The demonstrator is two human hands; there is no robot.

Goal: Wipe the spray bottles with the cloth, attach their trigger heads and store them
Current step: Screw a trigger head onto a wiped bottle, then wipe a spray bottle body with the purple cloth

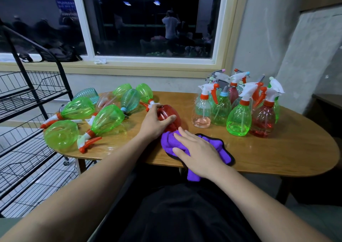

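A red spray bottle (pixel 171 114) lies on its side near the middle of the wooden table (pixel 277 154). My left hand (pixel 154 123) grips it, thumb curled over its body. Its white and orange trigger head (pixel 150 104) points to the far left. A purple cloth (pixel 214 145) with a black edge lies at the table's front edge, touching the bottle's base. My right hand (pixel 198 152) lies flat on the cloth with fingers spread.
Several green, teal and pink bottles (pixel 107 119) lie on their sides on the table's left part. Several upright bottles with trigger heads (pixel 240 110) stand at the right. A black wire rack (pixel 27 112) stands to the left of the table.
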